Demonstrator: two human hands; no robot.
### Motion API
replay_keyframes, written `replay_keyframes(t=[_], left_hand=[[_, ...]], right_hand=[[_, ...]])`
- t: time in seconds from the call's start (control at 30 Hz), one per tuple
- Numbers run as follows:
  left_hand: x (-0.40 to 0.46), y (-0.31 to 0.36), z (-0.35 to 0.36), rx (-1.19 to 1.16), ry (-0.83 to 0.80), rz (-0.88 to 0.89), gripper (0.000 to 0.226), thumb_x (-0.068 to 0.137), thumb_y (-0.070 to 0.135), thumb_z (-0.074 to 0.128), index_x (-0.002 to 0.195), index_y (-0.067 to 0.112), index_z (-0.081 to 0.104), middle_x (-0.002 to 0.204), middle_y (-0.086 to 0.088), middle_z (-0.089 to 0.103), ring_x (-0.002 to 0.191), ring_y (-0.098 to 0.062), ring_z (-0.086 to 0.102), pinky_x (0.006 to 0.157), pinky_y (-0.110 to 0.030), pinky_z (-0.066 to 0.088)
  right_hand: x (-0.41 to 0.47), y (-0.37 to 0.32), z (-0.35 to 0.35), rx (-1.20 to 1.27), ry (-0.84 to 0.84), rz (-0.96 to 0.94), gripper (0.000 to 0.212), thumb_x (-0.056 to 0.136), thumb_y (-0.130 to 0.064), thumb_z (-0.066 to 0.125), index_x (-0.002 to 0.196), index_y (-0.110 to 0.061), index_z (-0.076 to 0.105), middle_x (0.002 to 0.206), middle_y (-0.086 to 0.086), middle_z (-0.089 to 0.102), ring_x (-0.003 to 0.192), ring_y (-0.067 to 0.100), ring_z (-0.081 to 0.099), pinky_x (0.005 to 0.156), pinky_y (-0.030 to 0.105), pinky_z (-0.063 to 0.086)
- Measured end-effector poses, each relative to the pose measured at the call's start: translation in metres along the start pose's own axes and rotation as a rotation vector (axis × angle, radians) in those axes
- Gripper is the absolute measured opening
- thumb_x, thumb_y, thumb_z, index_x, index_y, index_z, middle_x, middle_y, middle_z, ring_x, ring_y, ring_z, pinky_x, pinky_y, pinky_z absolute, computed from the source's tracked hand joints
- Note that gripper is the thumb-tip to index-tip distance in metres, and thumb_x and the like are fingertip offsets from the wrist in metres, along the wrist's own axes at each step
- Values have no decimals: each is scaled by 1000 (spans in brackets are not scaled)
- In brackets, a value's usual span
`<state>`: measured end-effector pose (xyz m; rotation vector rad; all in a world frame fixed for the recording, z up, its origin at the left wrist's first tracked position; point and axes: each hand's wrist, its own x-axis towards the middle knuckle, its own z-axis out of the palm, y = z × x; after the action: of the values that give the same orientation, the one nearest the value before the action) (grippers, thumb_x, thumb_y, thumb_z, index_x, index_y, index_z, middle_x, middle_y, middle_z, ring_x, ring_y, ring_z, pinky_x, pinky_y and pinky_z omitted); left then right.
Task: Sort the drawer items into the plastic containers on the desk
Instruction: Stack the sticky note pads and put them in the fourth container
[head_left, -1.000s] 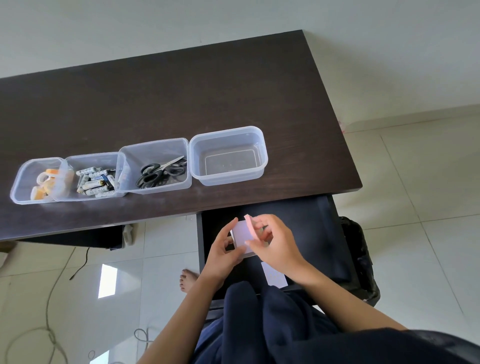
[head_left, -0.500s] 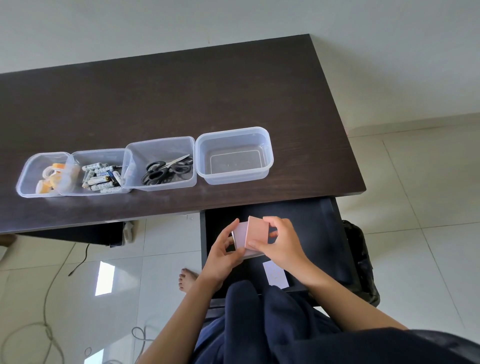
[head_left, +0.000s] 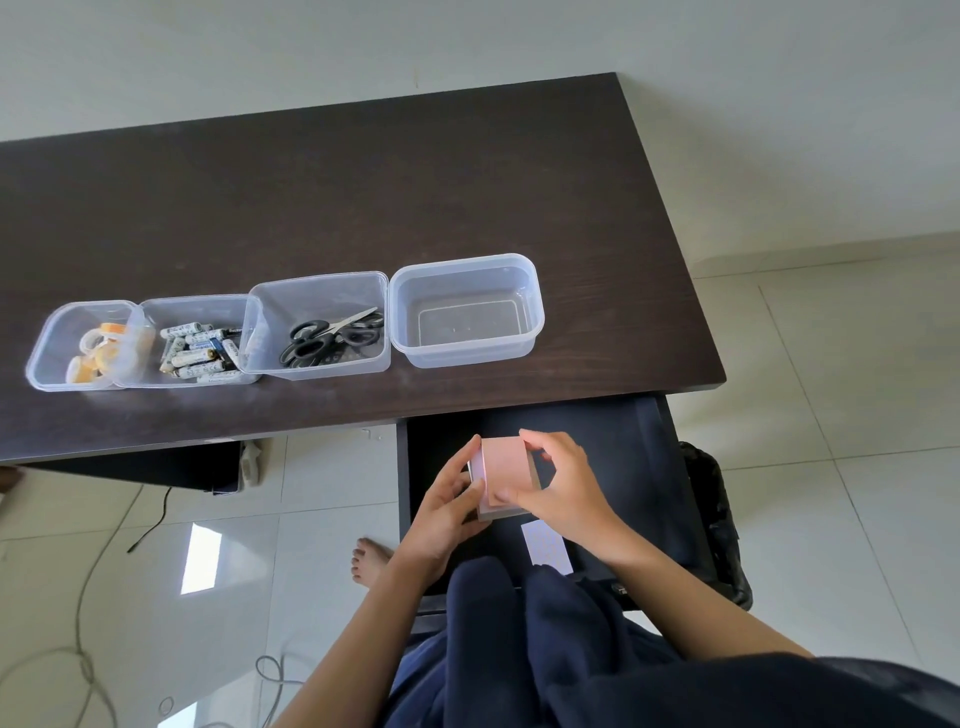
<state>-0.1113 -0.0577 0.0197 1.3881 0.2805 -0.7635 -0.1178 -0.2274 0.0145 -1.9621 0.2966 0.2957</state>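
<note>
The fingers (head_left: 540, 444) of the right hand (head_left: 563, 486) are curled over the far edge and right side of a stack of pink notes (head_left: 503, 475), with the thumb pressed on its near face, so this hand is clamped on the stack. The left hand (head_left: 447, 501) holds the same stack from the left, its thumb up along the left edge and its other fingers wrapped underneath. The stack is lifted above the open drawer (head_left: 613, 447), a dark tray pulled out from under the near right part of the desk (head_left: 363, 182). A single pale note (head_left: 545, 548) lies flat on the drawer floor, just nearer than the hands and partly hidden by the person's dark clothing.

On the desk a row of four clear plastic containers stands close to the near edge, side by side and touching or almost so. The rightmost container (head_left: 537, 312), just beyond the drawer, holds nothing that shows. To its left is the scissors container (head_left: 270, 312), with black-handled scissors (head_left: 327, 340) lying inside. Next on the left is the battery container (head_left: 156, 312), with a heap of batteries (head_left: 200, 351). At the far left is the tape container (head_left: 47, 343), with several rolls of tape (head_left: 101, 348), some on orange cores.

Below the desk a bare foot (head_left: 370, 558) rests on the pale tiled floor, and a thin cable (head_left: 83, 597) trails across the tiles on the left.
</note>
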Motion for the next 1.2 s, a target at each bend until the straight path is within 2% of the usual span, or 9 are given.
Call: replay_keyframes(t=[0.1, 0.2, 0.3, 0.43, 0.53, 0.67, 0.83, 1.03, 1.2], left_hand=[[1, 2, 3, 3, 13, 17, 42, 98, 19, 47, 125, 50, 45, 112, -6, 62, 103, -16, 64, 81, -26, 55], [3, 4, 5, 14, 3, 26, 45, 98, 16, 47, 129, 48, 43, 109, -6, 63, 102, -17, 64, 83, -28, 55], [4, 7, 6, 29, 2, 29, 46, 98, 15, 46, 127, 51, 43, 106, -4, 64, 102, -19, 64, 90, -35, 53], [4, 9, 6, 66, 4, 28, 48, 99, 17, 45, 124, 56, 41, 106, -1, 63, 100, -17, 61, 87, -31, 52], [3, 9, 7, 69, 2, 27, 55, 99, 15, 44, 133, 55, 29, 107, 2, 62, 97, -13, 60, 81, -24, 54], [1, 13, 9, 73, 5, 27, 60, 99, 12, 43, 142, 46, 19, 104, 6, 64, 88, -8, 59, 71, -17, 54], [1, 15, 10, 99, 4, 7, 57, 99, 11, 40, 145, 40, 22, 109, 8, 64, 84, 0, 64, 67, -15, 53], [1, 16, 13, 96, -3, -17, 53, 101, 15, 37, 145, 41, 23, 117, 8, 61, 92, -3, 62, 70, -14, 53], [0, 15, 15, 80, 4, 45, 59, 100, 5, 35, 148, 32, 15, 103, 2, 63, 80, 1, 64, 67, -16, 53]], right_hand=[[-4, 0, 1, -5, 6, 9, 72, 61, -41, 86, 123, -40, 49, 125, -11, 43, 118, 9, 32, 96, 26, 31], [-6, 0, 2, 102, -40, 12, 66, 65, -42, 83, 118, -49, 44, 129, -7, 41, 122, 6, 37, 97, 25, 37], [-6, 3, 3, 161, -74, -5, 62, 68, -49, 75, 119, -55, 39, 131, -15, 44, 123, 4, 44, 103, 38, 45], [-7, 7, 6, 167, -93, -5, 64, 75, -52, 67, 130, -55, 35, 139, -23, 42, 130, 6, 42, 108, 42, 40], [-7, 8, 7, 162, -92, 15, 65, 82, -44, 67, 138, -48, 34, 142, -16, 40, 131, 0, 36, 112, 32, 35], [-7, 10, 7, 135, -102, 51, 66, 88, -36, 65, 142, -44, 29, 140, -7, 39, 124, -11, 34, 95, 3, 28], [-8, 10, 10, 158, -106, 72, 68, 89, -34, 62, 145, -42, 24, 135, 2, 37, 129, 7, 37, 104, 17, 29], [-7, 12, 13, 171, -100, 103, 68, 91, -33, 61, 146, -43, 22, 132, 1, 33, 123, 3, 38, 83, -7, 29], [-8, 8, 13, 187, -95, 106, 68, 90, -33, 62, 144, -44, 23, 131, -1, 30, 123, 3, 38, 84, -5, 30]])
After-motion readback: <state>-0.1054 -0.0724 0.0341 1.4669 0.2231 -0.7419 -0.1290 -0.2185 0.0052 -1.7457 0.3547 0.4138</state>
